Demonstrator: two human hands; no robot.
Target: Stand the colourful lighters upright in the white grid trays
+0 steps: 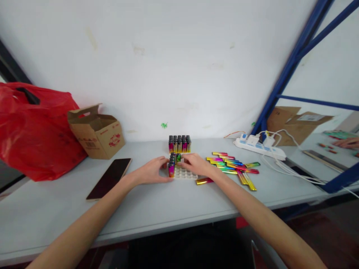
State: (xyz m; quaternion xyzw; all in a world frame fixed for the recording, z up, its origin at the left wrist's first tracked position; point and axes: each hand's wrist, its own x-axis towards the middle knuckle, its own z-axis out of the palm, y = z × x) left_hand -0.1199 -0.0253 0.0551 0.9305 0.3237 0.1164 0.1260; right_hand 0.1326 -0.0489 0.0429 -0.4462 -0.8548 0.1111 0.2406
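A white tray [185,173] with rows of round sockets lies on the table in front of me. A row of upright lighters [171,170] with black tops and shiny purple-yellow bodies fills its left side. My left hand [153,170] is curved around the tray's left edge, thumb at the near corner and fingers beside the lighters. At the back of the tray, my right hand [193,163] pinches a green lighter [178,158], upright next to that row. Its fingertips partly hide the lighter. Loose shiny lighters [232,164] lie in a pile right of the tray, one [204,181] near my right wrist.
Behind the tray, a block of upright lighters [179,145] stands near the wall. A phone [110,178], an open cardboard box [98,134] and a red plastic bag [36,130] are left. At right are a power strip [260,148], cables, a blue frame [291,63] and another person's hand [347,142].
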